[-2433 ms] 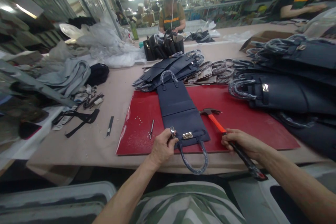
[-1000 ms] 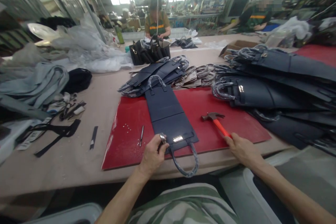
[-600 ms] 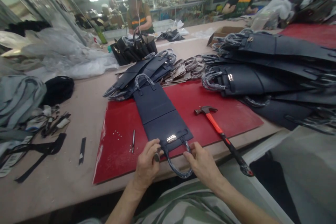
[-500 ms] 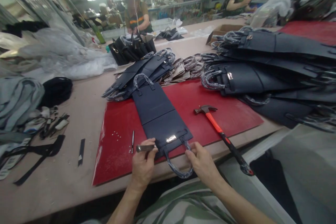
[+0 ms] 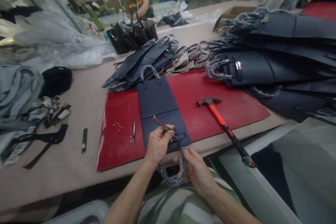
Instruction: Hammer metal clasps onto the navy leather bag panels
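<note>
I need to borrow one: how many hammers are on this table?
1. The hammer lies on the red mat, right of the flat navy bag, its grip past the table edge, untouched. Piles of bags could hide others.

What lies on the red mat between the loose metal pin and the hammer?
In the head view, the flat navy bag panel lies between the pin and hammer.

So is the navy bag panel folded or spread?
Spread: the navy bag panel lies flat, full length, on the red mat; nothing doubled over.
</note>
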Demonstrator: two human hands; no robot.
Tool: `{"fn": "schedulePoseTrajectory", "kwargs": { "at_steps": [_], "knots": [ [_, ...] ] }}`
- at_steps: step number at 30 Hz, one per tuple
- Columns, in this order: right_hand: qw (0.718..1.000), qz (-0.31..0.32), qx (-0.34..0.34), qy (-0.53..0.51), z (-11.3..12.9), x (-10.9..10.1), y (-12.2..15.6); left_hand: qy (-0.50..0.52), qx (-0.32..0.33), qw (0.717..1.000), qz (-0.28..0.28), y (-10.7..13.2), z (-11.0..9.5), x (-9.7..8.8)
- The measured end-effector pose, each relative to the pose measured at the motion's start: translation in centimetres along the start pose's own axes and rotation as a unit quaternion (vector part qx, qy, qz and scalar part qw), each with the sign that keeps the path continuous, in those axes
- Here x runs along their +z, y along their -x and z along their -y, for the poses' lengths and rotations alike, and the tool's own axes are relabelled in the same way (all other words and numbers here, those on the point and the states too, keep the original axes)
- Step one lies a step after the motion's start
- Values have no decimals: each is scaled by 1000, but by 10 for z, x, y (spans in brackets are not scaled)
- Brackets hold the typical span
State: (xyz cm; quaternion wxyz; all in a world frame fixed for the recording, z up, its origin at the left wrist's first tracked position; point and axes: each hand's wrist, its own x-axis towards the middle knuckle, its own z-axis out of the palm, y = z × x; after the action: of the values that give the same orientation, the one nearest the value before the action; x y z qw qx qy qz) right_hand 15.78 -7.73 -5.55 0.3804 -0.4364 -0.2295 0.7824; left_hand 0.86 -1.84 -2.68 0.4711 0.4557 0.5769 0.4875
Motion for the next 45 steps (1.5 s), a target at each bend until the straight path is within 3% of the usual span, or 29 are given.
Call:
{"fn": "schedulePoseTrajectory", "kwargs": {
  "at_steps": [6,12,15,19,27,31,37,45],
  "knots": [
    [999,1,-33,9,15,-3,-7,21,-17,1000,4,-2,0,-6],
    [998,-9,31,-57,40,3,-16,66,-34,997,-5,-7,-3,-9],
    [999,8,33,-15,47,5,-22,76,-40,996,-5,-8,-6,-11],
    [996,-13,-11,88,49,4,-33,85,-31,996,-12,-10,-12,-14],
    [998,14,-49,22,48,12,-35,89,-15,996,-15,-12,-20,-5],
    [997,49,-66,14,45,10,-39,79,-15,997,-8,-11,-20,-9],
    [991,107,-73,18,42,6,-46,145,3,989,-6,-11,-21,-17],
    [993,101,-55,18,49,10,-45,127,21,992,10,-8,-18,-18]
  ]
}}
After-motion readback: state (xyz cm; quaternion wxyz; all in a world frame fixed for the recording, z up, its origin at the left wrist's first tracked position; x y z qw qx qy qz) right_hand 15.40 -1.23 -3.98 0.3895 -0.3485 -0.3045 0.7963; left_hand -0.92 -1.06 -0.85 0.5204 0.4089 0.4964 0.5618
